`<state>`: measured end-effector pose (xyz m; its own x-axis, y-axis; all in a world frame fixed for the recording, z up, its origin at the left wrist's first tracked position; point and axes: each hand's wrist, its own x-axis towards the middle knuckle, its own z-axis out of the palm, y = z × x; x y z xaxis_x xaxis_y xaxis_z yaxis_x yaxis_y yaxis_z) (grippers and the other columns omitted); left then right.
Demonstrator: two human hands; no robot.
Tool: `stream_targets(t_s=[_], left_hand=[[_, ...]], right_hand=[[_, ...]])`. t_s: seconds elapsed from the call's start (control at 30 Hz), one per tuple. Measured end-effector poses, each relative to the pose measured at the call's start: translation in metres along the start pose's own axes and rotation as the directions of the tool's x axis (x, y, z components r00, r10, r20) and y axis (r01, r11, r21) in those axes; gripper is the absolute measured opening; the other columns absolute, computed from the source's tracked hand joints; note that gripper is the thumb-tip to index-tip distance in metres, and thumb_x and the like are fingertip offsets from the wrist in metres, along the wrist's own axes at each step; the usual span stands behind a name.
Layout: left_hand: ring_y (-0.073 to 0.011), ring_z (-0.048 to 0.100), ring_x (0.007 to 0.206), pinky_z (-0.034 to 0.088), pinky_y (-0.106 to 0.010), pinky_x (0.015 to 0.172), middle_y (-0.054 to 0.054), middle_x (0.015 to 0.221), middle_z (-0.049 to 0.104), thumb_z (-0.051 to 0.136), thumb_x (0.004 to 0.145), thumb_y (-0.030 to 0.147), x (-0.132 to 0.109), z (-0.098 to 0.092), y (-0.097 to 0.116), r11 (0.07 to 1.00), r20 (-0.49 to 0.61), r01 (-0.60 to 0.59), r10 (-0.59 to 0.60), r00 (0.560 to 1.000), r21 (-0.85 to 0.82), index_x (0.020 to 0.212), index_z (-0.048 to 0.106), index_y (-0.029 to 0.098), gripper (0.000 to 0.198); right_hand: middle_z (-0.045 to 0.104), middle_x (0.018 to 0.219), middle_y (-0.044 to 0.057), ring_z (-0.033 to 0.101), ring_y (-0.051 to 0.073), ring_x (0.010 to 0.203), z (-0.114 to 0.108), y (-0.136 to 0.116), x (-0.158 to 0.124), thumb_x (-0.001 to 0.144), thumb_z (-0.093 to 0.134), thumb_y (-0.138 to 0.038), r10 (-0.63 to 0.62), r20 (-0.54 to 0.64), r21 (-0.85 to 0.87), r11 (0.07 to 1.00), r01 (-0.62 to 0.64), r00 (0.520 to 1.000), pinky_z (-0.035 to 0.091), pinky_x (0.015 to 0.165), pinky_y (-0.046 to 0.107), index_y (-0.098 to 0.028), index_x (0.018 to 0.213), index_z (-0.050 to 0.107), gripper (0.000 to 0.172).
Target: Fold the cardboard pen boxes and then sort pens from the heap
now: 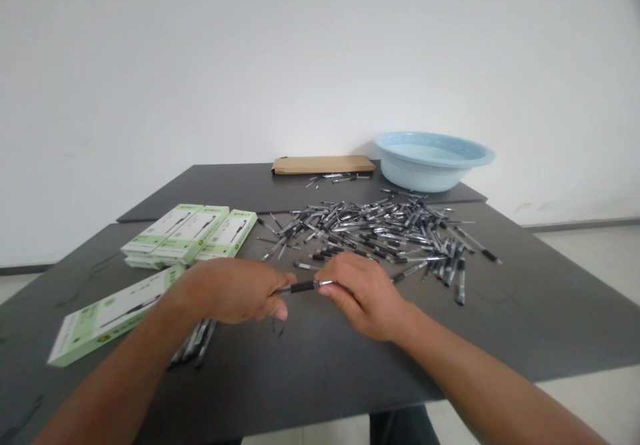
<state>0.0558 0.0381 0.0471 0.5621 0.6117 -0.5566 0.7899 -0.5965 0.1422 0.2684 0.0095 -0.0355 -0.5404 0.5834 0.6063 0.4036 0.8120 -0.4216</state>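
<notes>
A pen with a black grip section is stretched between my two hands, low over the dark table. My left hand closes on its left end, thumb below and the other fingers curled out of sight. At the pen's clear and silvery right end, my right hand pinches with thumb and forefinger. Just beyond lies a big loose pile of pens, clear-barrelled with black grips. Partly under my left forearm, several pens rest side by side on the table.
Green-and-white pen boxes are stacked at the left, and another box lies nearer, partly behind my left forearm. A light blue basin stands at the back right. Beside it are a flat brown cardboard piece and a few scattered pen parts.
</notes>
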Motion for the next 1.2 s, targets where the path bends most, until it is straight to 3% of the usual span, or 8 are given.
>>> stream_targets(t_s=[0.17, 0.27, 0.37, 0.57, 0.73, 0.9, 1.07, 1.2], left_hand=[[-0.0252, 0.067, 0.08, 0.047, -0.028, 0.065, -0.007, 0.091, 0.073, 0.051, 0.087, 0.039, 0.0015, 0.0023, 0.0013, 1.0, -0.001, -0.004, 0.004, 1.0, 0.029, 0.12, 0.059, 0.022, 0.038], [-0.0244, 0.067, 0.076, 0.046, -0.027, 0.062, -0.006, 0.087, 0.073, 0.052, 0.086, 0.039, 0.0018, 0.0021, 0.0007, 1.0, -0.01, -0.005, 0.005, 1.0, 0.007, 0.117, 0.06, 0.023, 0.036], [-0.0225, 0.067, 0.07, 0.045, -0.026, 0.059, -0.004, 0.079, 0.072, 0.051, 0.086, 0.038, 0.0013, 0.0012, -0.0005, 0.999, -0.004, -0.015, 0.015, 1.0, -0.032, 0.113, 0.062, 0.023, 0.033], [-0.0233, 0.066, 0.073, 0.046, -0.027, 0.062, -0.004, 0.081, 0.072, 0.051, 0.086, 0.038, -0.0012, -0.0008, 0.0014, 0.999, -0.013, -0.02, 0.019, 1.0, -0.045, 0.113, 0.062, 0.023, 0.033], [-0.0233, 0.067, 0.074, 0.046, -0.027, 0.063, -0.004, 0.083, 0.072, 0.051, 0.086, 0.036, -0.0013, -0.0008, 0.002, 0.999, -0.005, 0.009, -0.009, 1.0, -0.033, 0.115, 0.062, 0.023, 0.033], [-0.0229, 0.067, 0.077, 0.047, -0.027, 0.064, -0.005, 0.089, 0.073, 0.052, 0.087, 0.035, -0.0007, -0.0019, 0.0037, 1.0, 0.013, 0.006, -0.006, 1.0, -0.004, 0.12, 0.059, 0.023, 0.035], [-0.0233, 0.067, 0.078, 0.047, -0.027, 0.067, -0.005, 0.089, 0.073, 0.053, 0.088, 0.034, -0.0005, -0.0017, 0.0046, 1.0, 0.008, 0.023, -0.024, 1.0, 0.005, 0.12, 0.059, 0.023, 0.035], [-0.0269, 0.067, 0.088, 0.048, -0.03, 0.069, -0.009, 0.102, 0.072, 0.052, 0.088, 0.036, -0.0009, -0.0007, 0.0048, 0.998, 0.006, 0.044, -0.045, 0.999, 0.051, 0.126, 0.056, 0.022, 0.041]], right_hand=[[0.06, 0.074, 0.006, 0.055, 0.018, 0.073, 0.0022, 0.0019, 0.0014, 0.097, 0.038, -0.034, 0.016, 0.014, -0.02, 1.0, -0.015, 1.0, 0.043, 0.069, 0.03, -0.017, 0.08, 0.057, 0.031], [0.065, 0.088, 0.009, 0.059, 0.02, 0.081, 0.0008, 0.0022, 0.0003, 0.094, 0.044, -0.042, 0.029, 0.024, 0.003, 1.0, -0.029, 0.999, 0.045, 0.073, 0.032, -0.017, 0.1, 0.057, 0.029], [0.065, 0.099, 0.01, 0.059, 0.02, 0.083, -0.0011, 0.0016, -0.0027, 0.087, 0.056, -0.043, 0.063, 0.025, 0.022, 0.998, -0.063, 0.998, 0.046, 0.073, 0.032, -0.018, 0.118, 0.048, 0.04], [0.06, 0.082, 0.005, 0.055, 0.017, 0.076, -0.0005, 0.0017, -0.0041, 0.089, 0.048, -0.021, 0.018, -0.007, 0.022, 1.0, -0.018, 1.0, 0.044, 0.07, 0.03, -0.02, 0.092, 0.05, 0.004], [0.061, 0.08, 0.005, 0.056, 0.017, 0.076, -0.0008, 0.002, -0.001, 0.092, 0.046, -0.024, 0.016, 0.01, 0.008, 1.0, -0.016, 1.0, 0.044, 0.07, 0.03, -0.019, 0.088, 0.053, 0.01], [0.064, 0.093, 0.008, 0.058, 0.018, 0.081, -0.0011, 0.0015, -0.0023, 0.09, 0.05, -0.025, 0.017, -0.01, 0.001, 1.0, -0.017, 1.0, 0.045, 0.073, 0.031, -0.019, 0.102, 0.053, 0.013], [0.064, 0.084, 0.006, 0.058, 0.018, 0.08, 0.0005, 0.001, -0.0031, 0.093, 0.048, -0.024, -0.008, -0.038, -0.003, 1.0, 0.008, 0.999, 0.045, 0.072, 0.031, -0.018, 0.094, 0.055, 0.009], [0.064, 0.083, 0.006, 0.058, 0.018, 0.078, 0.0013, -0.0001, -0.002, 0.094, 0.048, -0.026, 0.003, -0.045, -0.006, 1.0, -0.004, 0.999, 0.045, 0.071, 0.03, -0.018, 0.094, 0.056, 0.011]])
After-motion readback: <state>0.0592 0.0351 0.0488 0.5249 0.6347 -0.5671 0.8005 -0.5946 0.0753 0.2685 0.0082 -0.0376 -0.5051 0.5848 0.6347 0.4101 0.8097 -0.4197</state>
